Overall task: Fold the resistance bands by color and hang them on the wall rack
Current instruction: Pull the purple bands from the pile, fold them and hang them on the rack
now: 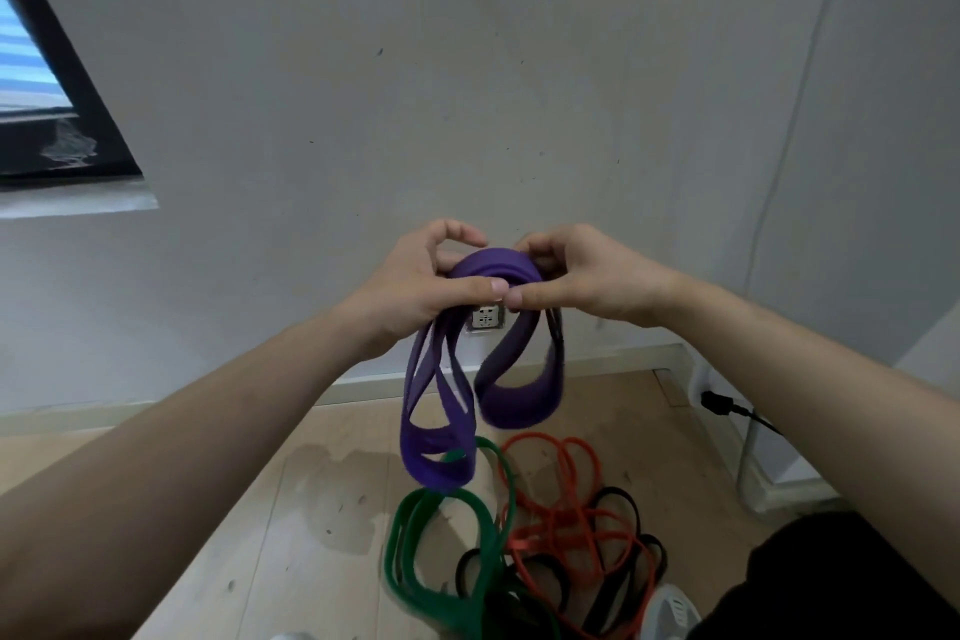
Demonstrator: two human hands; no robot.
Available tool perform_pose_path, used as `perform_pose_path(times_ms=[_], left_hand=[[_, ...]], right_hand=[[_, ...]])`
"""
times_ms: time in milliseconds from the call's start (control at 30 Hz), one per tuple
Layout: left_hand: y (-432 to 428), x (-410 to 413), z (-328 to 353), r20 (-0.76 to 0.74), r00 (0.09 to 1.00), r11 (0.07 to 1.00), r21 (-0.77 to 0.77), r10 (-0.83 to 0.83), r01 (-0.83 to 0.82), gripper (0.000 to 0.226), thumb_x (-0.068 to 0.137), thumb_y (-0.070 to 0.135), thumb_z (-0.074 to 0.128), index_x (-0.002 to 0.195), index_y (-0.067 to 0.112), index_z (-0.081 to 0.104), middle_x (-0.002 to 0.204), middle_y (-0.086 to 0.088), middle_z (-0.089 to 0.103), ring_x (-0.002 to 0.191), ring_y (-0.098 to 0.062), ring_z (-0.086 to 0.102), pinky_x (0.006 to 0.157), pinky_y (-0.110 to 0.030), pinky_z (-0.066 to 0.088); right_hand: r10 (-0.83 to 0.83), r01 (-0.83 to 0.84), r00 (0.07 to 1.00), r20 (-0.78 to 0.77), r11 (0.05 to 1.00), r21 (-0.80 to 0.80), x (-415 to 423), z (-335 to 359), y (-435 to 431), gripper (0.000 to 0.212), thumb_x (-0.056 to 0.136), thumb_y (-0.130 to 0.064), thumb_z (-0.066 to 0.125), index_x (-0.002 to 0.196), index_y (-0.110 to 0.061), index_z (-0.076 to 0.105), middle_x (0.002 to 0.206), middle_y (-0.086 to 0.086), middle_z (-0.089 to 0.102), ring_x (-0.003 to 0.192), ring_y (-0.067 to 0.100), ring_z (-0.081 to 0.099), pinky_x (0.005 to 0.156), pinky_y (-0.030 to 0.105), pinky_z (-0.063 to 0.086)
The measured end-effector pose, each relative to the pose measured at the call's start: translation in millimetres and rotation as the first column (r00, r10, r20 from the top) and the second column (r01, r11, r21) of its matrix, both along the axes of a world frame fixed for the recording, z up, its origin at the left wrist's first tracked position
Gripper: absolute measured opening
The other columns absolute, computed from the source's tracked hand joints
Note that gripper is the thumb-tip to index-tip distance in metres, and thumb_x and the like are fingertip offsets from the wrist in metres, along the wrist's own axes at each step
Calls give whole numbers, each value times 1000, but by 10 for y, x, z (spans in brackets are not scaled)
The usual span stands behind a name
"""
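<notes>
Pinching folded purple bands (519, 405) at their top between left hand (415, 286) and right hand (587, 276), thumbs touching, loops dangling straight down toward floor (311, 509).

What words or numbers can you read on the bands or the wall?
None: nothing here can be read.
The purple bands show no print.
The green bands, orange bands and black bands on the floor look plain.
The wall socket shows only holes, no letters.

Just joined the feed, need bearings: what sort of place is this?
Likely a plain room at home or a small gym corner: bare pale wall with a socket, wood-look floor, resistance bands heaped on it.
</notes>
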State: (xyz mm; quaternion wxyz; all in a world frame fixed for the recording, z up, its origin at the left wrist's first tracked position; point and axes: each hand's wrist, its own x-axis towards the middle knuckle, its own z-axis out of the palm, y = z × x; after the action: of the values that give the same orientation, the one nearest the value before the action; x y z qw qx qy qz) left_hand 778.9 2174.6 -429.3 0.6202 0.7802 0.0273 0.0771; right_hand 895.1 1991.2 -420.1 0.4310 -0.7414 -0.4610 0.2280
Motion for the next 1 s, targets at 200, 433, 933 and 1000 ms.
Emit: perform_pose_path(times_ms=[200, 433, 933, 1000], left_hand=[[103, -72, -47, 25, 999, 988, 157, -22, 17, 52, 67, 23, 88, 115, 16, 67, 102, -6, 76, 95, -21, 73, 85, -29, 59], [139, -87, 81, 10, 993, 986, 122, -118, 116, 45, 87, 11, 74, 129, 23, 65, 117, 1, 74, 108, -16, 70, 93, -27, 56], [258, -68, 124, 29, 995, 978, 191, -92, 85, 39, 86, 8, 74, 123, 16, 64, 109, -5, 75, 103, -19, 72, 89, -30, 57], [264, -65, 120, -15, 995, 948, 301, -99, 99, 47, 85, -4, 72, 123, 20, 62, 109, -4, 75, 100, -17, 72, 89, -32, 59]], right_hand=[[-62, 58, 998, 21, 987, 151, -69, 103, -7, 17, 88, -15, 76, 104, -10, 71, 91, 10, 76, 83, 24, 73, 79, 32, 60], [-71, 63, 994, 80, 993, 102, -5, 257, -100, 20, 86, -27, 79, 99, -13, 74, 82, 15, 68, 69, 18, 59, 66, 35, 48], [-85, 90, 995, -44, 986, 139, 15, 168, -71, 26, 86, -22, 79, 99, -1, 71, 82, 23, 64, 72, 26, 57, 73, 47, 50], [-113, 114, 993, -17, 984, 138, 0, 165, -61, 24, 86, -23, 79, 99, -4, 72, 80, 14, 64, 69, 23, 56, 68, 41, 48]])
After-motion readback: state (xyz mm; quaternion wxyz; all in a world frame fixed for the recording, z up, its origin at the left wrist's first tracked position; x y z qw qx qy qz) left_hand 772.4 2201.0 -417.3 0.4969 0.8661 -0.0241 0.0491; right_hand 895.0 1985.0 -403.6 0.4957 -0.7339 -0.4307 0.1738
